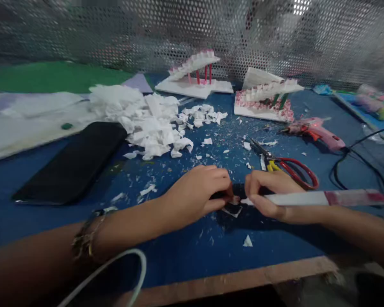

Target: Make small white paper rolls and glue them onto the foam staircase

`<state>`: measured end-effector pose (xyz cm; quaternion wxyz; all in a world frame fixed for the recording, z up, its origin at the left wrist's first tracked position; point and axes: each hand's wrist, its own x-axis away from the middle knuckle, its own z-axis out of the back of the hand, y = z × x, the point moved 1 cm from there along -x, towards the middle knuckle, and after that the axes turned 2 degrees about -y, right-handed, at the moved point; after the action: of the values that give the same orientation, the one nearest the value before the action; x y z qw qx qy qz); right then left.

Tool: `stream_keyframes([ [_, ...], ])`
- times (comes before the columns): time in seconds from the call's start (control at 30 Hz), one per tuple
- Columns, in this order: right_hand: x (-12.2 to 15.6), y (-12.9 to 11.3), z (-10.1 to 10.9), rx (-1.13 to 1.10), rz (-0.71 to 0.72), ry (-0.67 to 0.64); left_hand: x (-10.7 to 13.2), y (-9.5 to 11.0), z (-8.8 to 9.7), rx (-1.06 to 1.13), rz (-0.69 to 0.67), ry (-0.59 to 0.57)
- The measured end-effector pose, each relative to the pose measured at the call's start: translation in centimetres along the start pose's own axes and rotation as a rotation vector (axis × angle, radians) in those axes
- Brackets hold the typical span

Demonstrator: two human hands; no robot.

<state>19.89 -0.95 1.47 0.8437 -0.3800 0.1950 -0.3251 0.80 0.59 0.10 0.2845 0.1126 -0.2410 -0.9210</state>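
My left hand (pixel 196 192) rests on the blue table mat (pixel 185 251) with its fingers curled and pinched on a small dark piece (pixel 232 202) at the centre. My right hand (pixel 272 194) is closed around a long white tool with a pink end (pixel 323 198), its tip touching that same small piece. The two hands' fingertips almost meet. What the piece is, I cannot make out. A bracelet (pixel 86 236) sits on my left wrist.
Red-handled scissors (pixel 286 166) lie just behind my right hand, a pink glue gun (pixel 315 132) with black cord further right. A pile of white scraps (pixel 147 119), a black phone (pixel 73 164), and two white foam staircase models (pixel 195 74) (pixel 265 100) stand before a perforated metal screen.
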Motion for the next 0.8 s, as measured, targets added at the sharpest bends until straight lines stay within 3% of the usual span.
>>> stream_keyframes([
  [0.27,-0.40,0.22,-0.11,0.004,-0.012,0.009,-0.12,-0.03,0.12,-0.011,-0.015,0.030],
  [0.47,-0.14,0.61,0.03,-0.022,0.002,0.044,-0.02,-0.20,0.24,-0.004,-0.103,0.002],
  [0.8,-0.14,0.29,-0.26,-0.047,0.029,0.089,-0.12,-0.26,0.28,-0.015,-0.041,0.028],
])
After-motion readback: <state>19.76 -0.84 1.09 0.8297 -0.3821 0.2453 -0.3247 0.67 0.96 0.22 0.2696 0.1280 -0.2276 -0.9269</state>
